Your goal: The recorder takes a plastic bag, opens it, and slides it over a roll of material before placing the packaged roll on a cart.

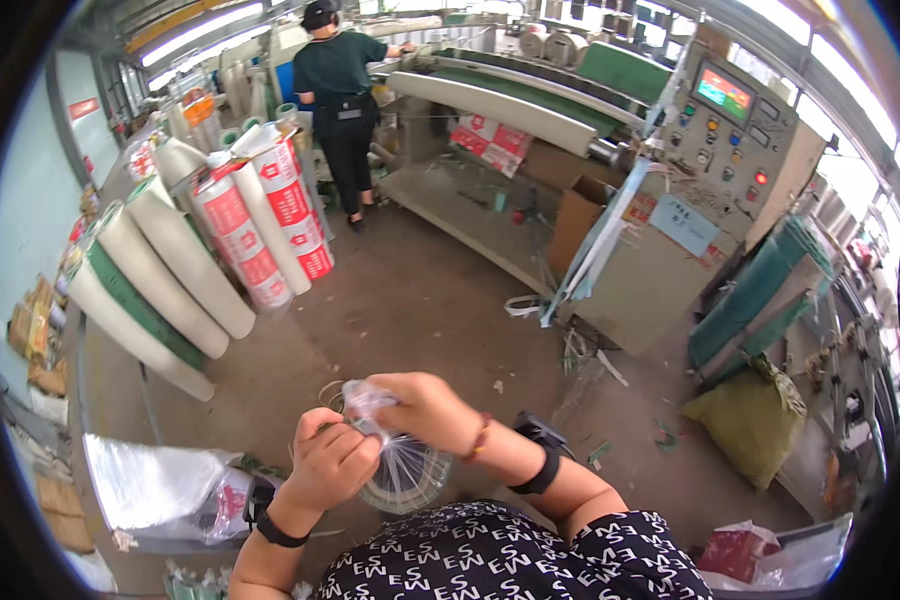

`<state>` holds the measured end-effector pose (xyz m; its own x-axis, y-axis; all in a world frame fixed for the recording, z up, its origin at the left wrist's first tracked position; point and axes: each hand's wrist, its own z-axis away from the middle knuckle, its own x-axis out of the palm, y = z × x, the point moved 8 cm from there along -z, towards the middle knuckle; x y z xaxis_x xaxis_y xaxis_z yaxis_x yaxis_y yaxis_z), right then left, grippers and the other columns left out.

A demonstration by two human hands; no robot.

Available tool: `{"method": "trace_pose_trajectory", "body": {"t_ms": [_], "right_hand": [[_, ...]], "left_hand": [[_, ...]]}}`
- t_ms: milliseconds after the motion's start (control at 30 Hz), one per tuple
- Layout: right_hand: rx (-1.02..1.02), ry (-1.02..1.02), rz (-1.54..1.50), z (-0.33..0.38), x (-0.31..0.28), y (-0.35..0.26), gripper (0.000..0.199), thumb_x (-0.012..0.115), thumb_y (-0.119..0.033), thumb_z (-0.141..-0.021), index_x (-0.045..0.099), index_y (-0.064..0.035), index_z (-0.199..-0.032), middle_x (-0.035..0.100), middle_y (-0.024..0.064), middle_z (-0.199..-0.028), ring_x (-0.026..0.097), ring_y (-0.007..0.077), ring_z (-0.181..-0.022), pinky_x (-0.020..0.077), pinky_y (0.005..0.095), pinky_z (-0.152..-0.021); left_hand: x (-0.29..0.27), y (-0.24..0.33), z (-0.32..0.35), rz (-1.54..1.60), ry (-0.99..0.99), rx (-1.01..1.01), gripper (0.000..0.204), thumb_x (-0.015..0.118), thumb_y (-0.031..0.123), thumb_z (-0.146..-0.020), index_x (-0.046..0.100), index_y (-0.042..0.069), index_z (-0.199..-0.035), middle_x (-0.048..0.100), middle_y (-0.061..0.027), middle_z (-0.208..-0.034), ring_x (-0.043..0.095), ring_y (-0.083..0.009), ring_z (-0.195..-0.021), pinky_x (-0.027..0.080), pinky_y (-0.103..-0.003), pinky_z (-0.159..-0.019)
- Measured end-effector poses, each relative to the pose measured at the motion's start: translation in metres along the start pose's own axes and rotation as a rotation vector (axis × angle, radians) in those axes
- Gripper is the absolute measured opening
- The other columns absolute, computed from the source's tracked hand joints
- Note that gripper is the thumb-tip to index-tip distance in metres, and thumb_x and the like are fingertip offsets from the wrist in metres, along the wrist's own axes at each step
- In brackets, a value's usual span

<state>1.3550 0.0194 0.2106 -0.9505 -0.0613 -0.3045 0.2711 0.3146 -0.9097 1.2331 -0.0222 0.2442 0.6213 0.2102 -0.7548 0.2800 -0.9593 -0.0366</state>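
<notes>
Clear plastic film (368, 398) is bunched up between my two hands, low in the middle of the head view. My left hand (336, 462) is closed around the lower part of the bunch, fingers curled. From the right, my right hand (422, 408) grips the gathered film near its top. Pleats of the film fan out over a round, pale object (406, 478) just below, which looks like the end of a wrapped roll. Its lower side is hidden by my printed shirt. Both wrists wear black straps.
Upright rolls (170, 250) of white, green and red-printed film stand at left. A person (340, 100) works at a long roller machine (500, 110) with a control cabinet (710, 180). Right are green rolls (760, 290) and an olive sack (755, 415); silvery film (155, 490) lies near left.
</notes>
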Motion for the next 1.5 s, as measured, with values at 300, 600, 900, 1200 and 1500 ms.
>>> {"method": "trace_pose_trajectory", "body": {"t_ms": [300,600,900,1200,1500], "right_hand": [[0.067,0.337,0.072,0.024,0.009,-0.009,0.036,0.068,-0.014,-0.082,0.049,-0.0079,-0.113,0.067,0.0088,-0.085,0.068,0.0233,-0.074,0.0528,0.0331,-0.066],[0.098,0.311,0.224,0.042,0.022,-0.022,0.025,0.076,-0.016,-0.076,0.063,-0.0044,-0.094,0.063,0.0061,-0.085,0.064,0.0153,-0.074,0.0532,0.0273,-0.067],[0.081,0.373,0.764,0.043,0.033,-0.046,0.024,0.071,-0.016,-0.066,0.060,-0.0094,-0.087,0.060,0.0031,-0.086,0.061,0.0229,-0.081,0.0510,0.0346,-0.065],[0.058,0.444,0.881,0.037,0.034,-0.042,0.019,0.067,-0.008,-0.066,0.062,-0.0059,-0.084,0.063,0.0067,-0.089,0.059,0.0276,-0.083,0.0489,0.0362,-0.070],[-0.095,0.542,0.933,0.023,0.060,-0.043,0.031,0.059,0.006,-0.065,0.058,-0.0065,-0.094,0.064,0.0032,-0.093,0.053,0.0213,-0.082,0.0432,0.0310,-0.072]], "left_hand": [[0.028,-0.051,0.027,0.691,-0.033,-0.581,0.031,0.062,-0.006,-0.066,0.056,0.007,-0.093,0.065,-0.0052,-0.082,0.053,-0.0211,-0.076,0.040,-0.032,-0.074],[0.028,-0.061,0.019,1.178,-0.382,-0.481,0.049,0.059,-0.006,-0.078,0.044,0.008,-0.123,0.063,-0.0109,-0.101,0.059,-0.0244,-0.096,0.048,-0.033,-0.079],[0.006,-0.050,0.004,0.723,-0.123,-0.176,0.039,0.055,-0.008,-0.081,0.053,0.008,-0.116,0.066,-0.0041,-0.097,0.063,-0.0100,-0.077,0.048,-0.024,-0.062],[0.009,-0.052,0.019,0.661,0.213,-0.302,0.035,0.063,-0.007,-0.070,0.061,0.011,-0.099,0.060,-0.0054,-0.094,0.061,-0.0204,-0.082,0.050,-0.028,-0.061],[-0.003,-0.076,0.053,0.617,0.304,-0.442,0.046,0.065,-0.006,-0.063,0.056,0.009,-0.105,0.060,-0.0069,-0.093,0.061,-0.0270,-0.085,0.051,-0.037,-0.071]]}}
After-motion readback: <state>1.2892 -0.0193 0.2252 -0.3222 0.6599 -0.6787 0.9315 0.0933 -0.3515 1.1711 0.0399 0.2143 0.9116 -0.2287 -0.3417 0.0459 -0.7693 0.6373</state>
